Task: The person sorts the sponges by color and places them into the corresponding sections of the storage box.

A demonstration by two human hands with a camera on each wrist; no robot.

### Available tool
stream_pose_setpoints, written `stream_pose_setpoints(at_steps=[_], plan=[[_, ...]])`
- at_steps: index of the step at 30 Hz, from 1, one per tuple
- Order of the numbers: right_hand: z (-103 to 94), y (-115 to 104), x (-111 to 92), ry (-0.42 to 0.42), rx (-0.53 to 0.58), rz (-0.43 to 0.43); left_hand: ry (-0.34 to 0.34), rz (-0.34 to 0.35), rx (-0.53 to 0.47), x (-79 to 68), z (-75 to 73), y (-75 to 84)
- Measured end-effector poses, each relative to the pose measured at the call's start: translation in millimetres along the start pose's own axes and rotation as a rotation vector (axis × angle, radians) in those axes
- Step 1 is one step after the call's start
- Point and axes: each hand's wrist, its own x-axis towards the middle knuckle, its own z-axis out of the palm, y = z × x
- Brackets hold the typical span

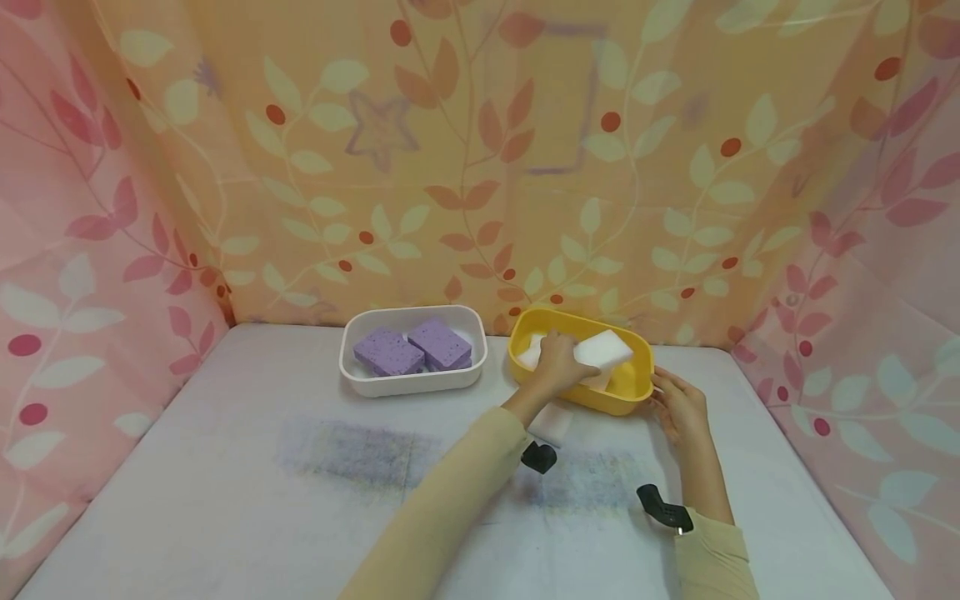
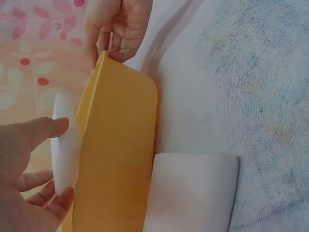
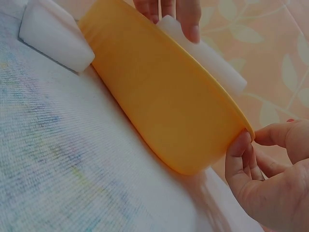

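A yellow tray (image 1: 617, 403) stands at the back right of the table, with white sponges in it. Over its opening my left hand (image 1: 557, 364) pinches a white sponge (image 1: 604, 350) between thumb and fingers; the left wrist view shows this sponge (image 2: 65, 145) edge-on above the rim. My right hand (image 1: 681, 406) grips the tray's right end, thumb and fingers on either side of the rim, as the right wrist view shows at the yellow wall (image 3: 164, 96). Another white sponge (image 1: 551, 423) lies on the table against the tray's front side.
A white tray (image 1: 412, 384) with purple sponges (image 1: 389, 351) stands left of the yellow one. Bluish stains mark the white table cover (image 1: 225, 500). Behind the trays hangs a leaf-patterned curtain (image 1: 465, 167), with pink cloth at both sides.
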Motion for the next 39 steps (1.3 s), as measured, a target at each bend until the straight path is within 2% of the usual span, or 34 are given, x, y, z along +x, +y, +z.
stream_pose_setpoints(at_steps=[13, 26, 32, 39], plan=[[-0.7, 1, 2, -0.012, 0.008, 0.004, 0.006, -0.049, 0.047, -0.8, 11.2, -1.3], [-2.3, 0, 0, -0.023, -0.012, 0.010, -0.008, -0.025, 0.108, -4.1, 11.2, 0.4], [-2.4, -1, -1, -0.028, -0.010, 0.017, -0.021, -0.038, 0.051, -5.9, 10.2, -0.6], [-1.9, 1, 0, -0.022, -0.006, 0.001, -0.003, 0.003, -0.020, -6.8, 9.4, -8.2]])
